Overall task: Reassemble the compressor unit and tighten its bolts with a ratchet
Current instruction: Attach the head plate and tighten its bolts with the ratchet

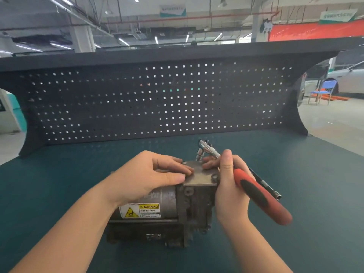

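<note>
- Head view: the compressor unit point(157, 211) lies on its side on the green workbench mat point(59, 174), just in front of me, with its yellow "Hot surface" warning label point(140, 211) facing up toward the camera.
- A flat metal cover plate point(199, 175) sits on top of the block end of the unit. I read this as the part being fastened back on.
- My left hand point(151, 174) lies over the motor body with the fingers stretched out flat. The fingertips point(187, 172) press on the near-left part of the plate, and I judge that is to keep the plate from shifting while a bolt is driven.
- Just beyond those fingertips, a bolt head point(184, 162) stands up at the plate's far-left corner. Another bolt point(214, 176) sits at the near-right corner. I cannot tell whether either is fully seated.
- My right hand point(230, 186) is wrapped around the ratchet point(256, 194) near the top of its red-and-black handle, thumb upward. The lower handle sticks out free to the right.
- The ratchet's chrome head and socket point(202, 149) point down at the plate's far-right corner. The bolt there is hidden by the socket, so I cannot confirm engagement.
- A slim dark tool with a socket end point(266, 186) lies on the mat just behind the right hand, close by but partly hidden.
- A black pegboard point(157, 101) backs the bench. No tools hang on it that I can make out.
- My judgement: tightening is under way, with at least the visible bolts perhaps left to snug.
</note>
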